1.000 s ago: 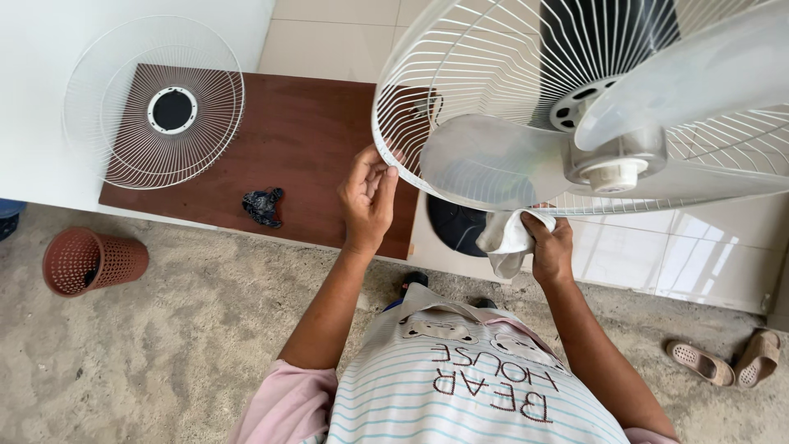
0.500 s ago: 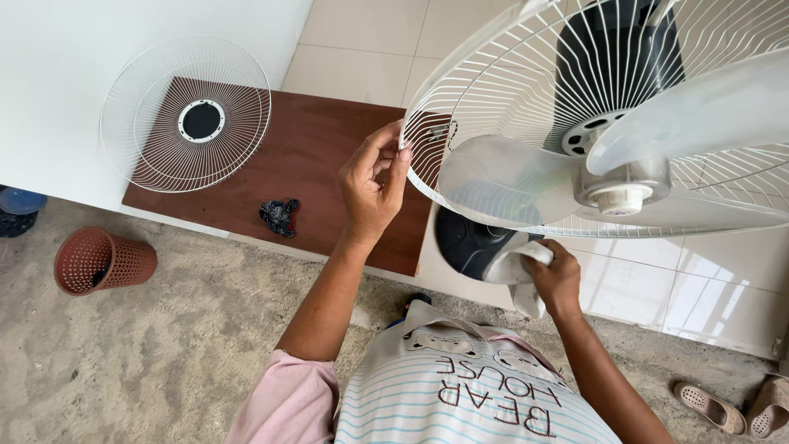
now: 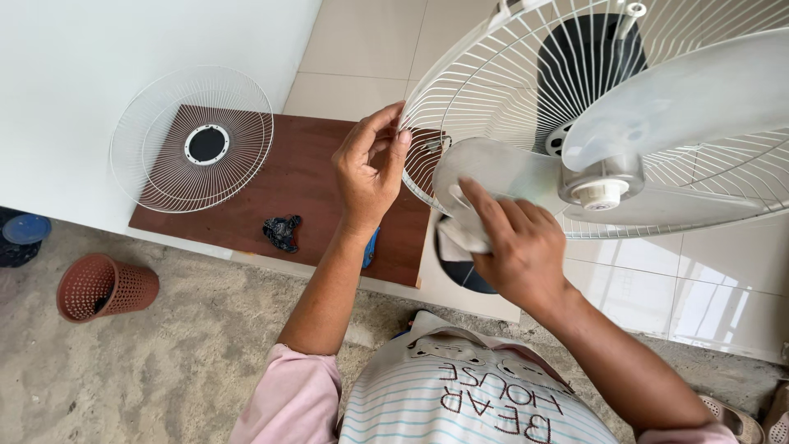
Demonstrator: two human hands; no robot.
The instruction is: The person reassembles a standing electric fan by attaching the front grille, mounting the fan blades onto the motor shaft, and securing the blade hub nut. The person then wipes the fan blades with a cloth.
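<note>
A white standing fan fills the upper right, its rear wire guard (image 3: 460, 74) open to me and its translucent blades (image 3: 682, 99) bare. My left hand (image 3: 367, 168) pinches the guard's left rim. My right hand (image 3: 514, 242) presses a white cloth (image 3: 458, 236) flat against the lower left blade (image 3: 497, 173). The fan's hub cap (image 3: 598, 194) sits just right of that hand.
The detached front wire guard (image 3: 197, 141) leans by the white wall on a brown wooden board (image 3: 316, 177). A dark crumpled rag (image 3: 282, 231) lies on the board. A reddish plastic basket (image 3: 103, 287) stands on the concrete floor at the left. Sandals (image 3: 748, 421) lie at bottom right.
My right hand has risen from below the fan and now presses the cloth onto the lower left blade. My left hand stays on the guard rim. The view has shifted slightly.
</note>
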